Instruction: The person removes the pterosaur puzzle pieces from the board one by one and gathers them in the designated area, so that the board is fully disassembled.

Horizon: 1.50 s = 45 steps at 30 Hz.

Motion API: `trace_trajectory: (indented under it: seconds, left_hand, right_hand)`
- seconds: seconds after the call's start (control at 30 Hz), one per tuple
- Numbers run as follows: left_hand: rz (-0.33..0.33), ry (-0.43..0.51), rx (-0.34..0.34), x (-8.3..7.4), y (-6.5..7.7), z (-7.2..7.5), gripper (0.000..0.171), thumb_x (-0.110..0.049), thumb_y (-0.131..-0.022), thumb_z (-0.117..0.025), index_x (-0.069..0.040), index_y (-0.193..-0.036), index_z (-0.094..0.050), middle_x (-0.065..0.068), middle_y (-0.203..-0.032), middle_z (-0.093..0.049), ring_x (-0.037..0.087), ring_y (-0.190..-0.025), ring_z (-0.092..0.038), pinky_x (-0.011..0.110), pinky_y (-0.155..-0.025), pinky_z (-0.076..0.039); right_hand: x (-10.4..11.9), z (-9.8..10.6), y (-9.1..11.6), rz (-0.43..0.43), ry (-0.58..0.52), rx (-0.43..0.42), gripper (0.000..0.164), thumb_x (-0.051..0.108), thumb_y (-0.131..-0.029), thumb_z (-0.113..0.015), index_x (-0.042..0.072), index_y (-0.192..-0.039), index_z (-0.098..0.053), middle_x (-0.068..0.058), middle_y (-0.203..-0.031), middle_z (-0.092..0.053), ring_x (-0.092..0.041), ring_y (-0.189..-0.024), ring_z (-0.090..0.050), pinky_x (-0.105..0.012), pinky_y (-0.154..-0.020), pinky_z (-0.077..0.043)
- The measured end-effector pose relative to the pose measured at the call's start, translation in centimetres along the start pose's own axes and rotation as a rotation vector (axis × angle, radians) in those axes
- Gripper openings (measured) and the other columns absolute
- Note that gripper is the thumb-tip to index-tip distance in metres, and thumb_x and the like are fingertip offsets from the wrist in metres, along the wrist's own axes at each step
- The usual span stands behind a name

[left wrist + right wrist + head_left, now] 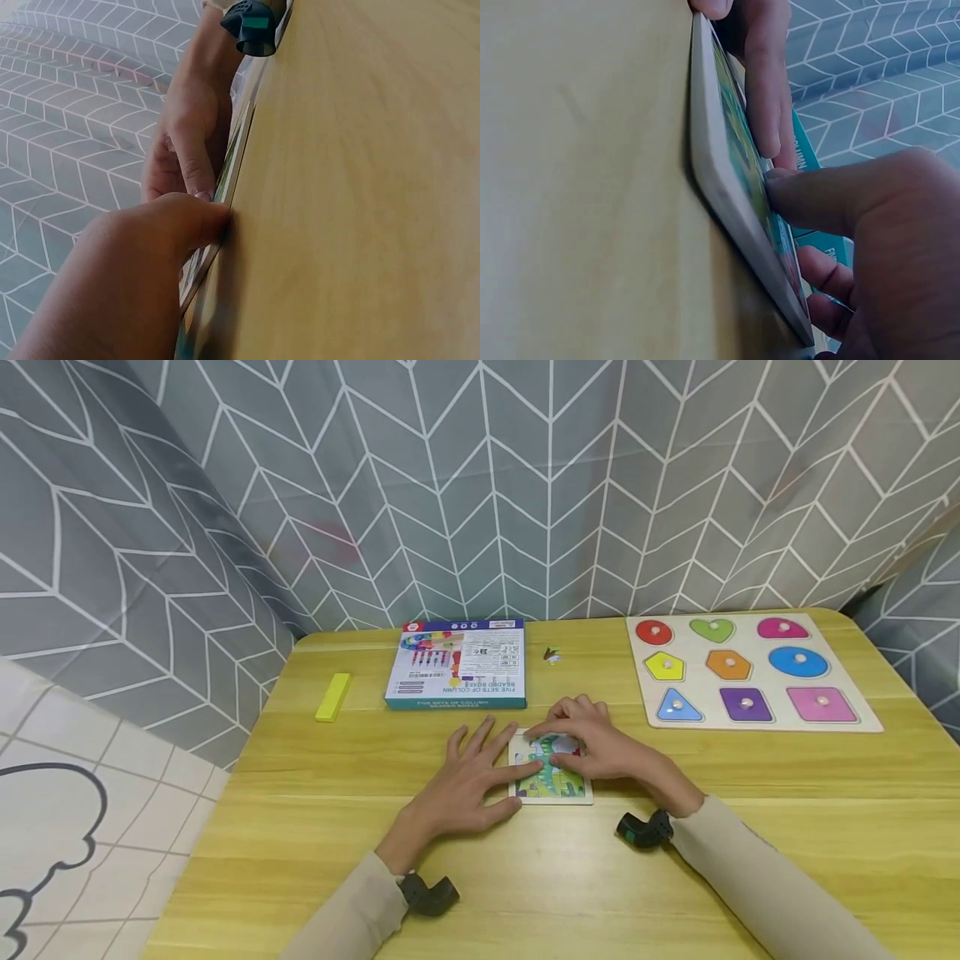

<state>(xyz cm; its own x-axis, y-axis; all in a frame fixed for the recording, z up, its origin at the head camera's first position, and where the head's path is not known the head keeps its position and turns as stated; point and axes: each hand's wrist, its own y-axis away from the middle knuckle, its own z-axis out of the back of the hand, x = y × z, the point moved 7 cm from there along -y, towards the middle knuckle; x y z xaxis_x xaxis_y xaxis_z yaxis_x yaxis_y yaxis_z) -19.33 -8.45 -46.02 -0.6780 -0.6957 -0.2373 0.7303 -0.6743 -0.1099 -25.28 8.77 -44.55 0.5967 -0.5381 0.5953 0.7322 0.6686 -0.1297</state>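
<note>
A small jigsaw puzzle with a green dinosaur picture lies flat in a pale frame on the table. My left hand is spread at its left side, the straight index finger touching the picture and the thumb near the lower left corner. From the right, my right hand grips the puzzle, bent fingers at its top edge and thumb on the picture. The right wrist view shows the frame's pale edge low against the table. Part of the picture is hidden under the fingers.
Beyond the puzzle lies a small loose coloured piece. A bead set box stands behind to the left, with a yellow block farther left. A knobbed shape board occupies the back right. Patterned curtain borders the table's back edge.
</note>
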Motion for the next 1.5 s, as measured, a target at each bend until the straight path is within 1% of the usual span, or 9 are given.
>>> trace_trajectory:
  seconds: [0.2,0.37,0.77,0.9,1.0,1.1,1.27,1.5]
  left_hand:
    - [0.001,0.006,0.007,0.04,0.02,-0.13,0.051,-0.055,-0.102,-0.041,-0.049,-0.153,-0.038,0.008,-0.172,-0.018,0.041,-0.159,-0.009,0.069,-0.119,-0.012]
    - [0.01,0.009,0.014,0.08,0.03,-0.16,0.051,-0.055,-0.102,-0.041,-0.049,-0.152,-0.039,0.007,-0.172,-0.017,0.04,-0.159,-0.008,0.068,-0.119,-0.011]
    - [0.018,0.013,0.016,0.0,0.03,0.03,0.051,-0.054,-0.102,-0.042,-0.049,-0.153,-0.038,0.006,-0.172,-0.018,0.039,-0.159,-0.008,0.068,-0.12,-0.01]
    - [0.019,0.017,0.017,-0.01,0.0,0.03,0.051,-0.055,-0.102,-0.042,-0.05,-0.152,-0.039,0.006,-0.172,-0.019,0.039,-0.159,-0.008,0.068,-0.12,-0.01]
    - [0.018,0.018,0.015,0.01,-0.01,0.03,0.051,-0.055,-0.102,-0.043,-0.05,-0.152,-0.04,0.006,-0.172,-0.019,0.039,-0.159,-0.009,0.069,-0.12,-0.011]
    - [0.02,0.021,0.015,0.05,0.0,0.05,0.051,-0.055,-0.101,-0.043,-0.05,-0.152,-0.04,0.006,-0.172,-0.019,0.039,-0.159,-0.009,0.068,-0.12,-0.01]
    - [0.024,0.022,0.016,0.12,-0.02,0.03,0.051,-0.055,-0.101,-0.043,-0.05,-0.152,-0.04,0.005,-0.172,-0.019,0.038,-0.16,-0.008,0.068,-0.12,-0.01]
    - [0.021,0.028,0.009,0.05,-0.01,0.1,0.051,-0.055,-0.101,-0.044,-0.049,-0.152,-0.041,0.006,-0.172,-0.021,0.039,-0.159,-0.009,0.069,-0.12,-0.01]
  right_hand:
    - [0.15,-0.14,-0.31,0.007,0.024,0.048,0.04,0.017,-0.089,-0.073,0.034,-0.125,-0.073,0.003,-0.113,-0.055,-0.017,-0.105,-0.039,-0.039,-0.082,-0.021]
    - [0.25,-0.16,-0.39,-0.006,0.009,0.066,0.036,0.016,-0.09,-0.073,0.034,-0.121,-0.074,0.004,-0.109,-0.054,-0.017,-0.104,-0.038,-0.039,-0.082,-0.02]
    - [0.15,-0.08,-0.39,0.009,-0.041,0.061,0.037,0.012,-0.09,-0.074,0.034,-0.12,-0.074,0.003,-0.106,-0.054,-0.017,-0.101,-0.038,-0.04,-0.081,-0.02]
    - [-0.15,-0.02,-0.39,0.018,-0.053,0.081,0.041,0.006,-0.091,-0.067,0.033,-0.122,-0.074,0.004,-0.102,-0.053,-0.016,-0.099,-0.036,-0.04,-0.082,-0.02]
    - [-0.28,0.13,-0.42,0.023,-0.065,0.101,0.047,0.001,-0.09,-0.062,0.032,-0.124,-0.074,0.004,-0.103,-0.053,-0.017,-0.098,-0.035,-0.041,-0.082,-0.021]
    - [-0.33,0.24,-0.48,0.03,-0.071,0.119,0.049,0.0,-0.09,-0.059,0.031,-0.125,-0.074,0.004,-0.103,-0.054,-0.016,-0.097,-0.036,-0.04,-0.081,-0.021]
    - [-0.33,0.39,-0.6,0.047,-0.072,0.138,0.046,0.001,-0.09,-0.061,0.029,-0.126,-0.074,0.004,-0.103,-0.054,-0.015,-0.095,-0.037,-0.039,-0.08,-0.021]
    - [-0.35,0.48,-0.72,0.034,-0.085,0.162,0.045,0.002,-0.091,-0.062,0.03,-0.125,-0.073,0.004,-0.105,-0.055,-0.016,-0.094,-0.038,-0.039,-0.08,-0.022]
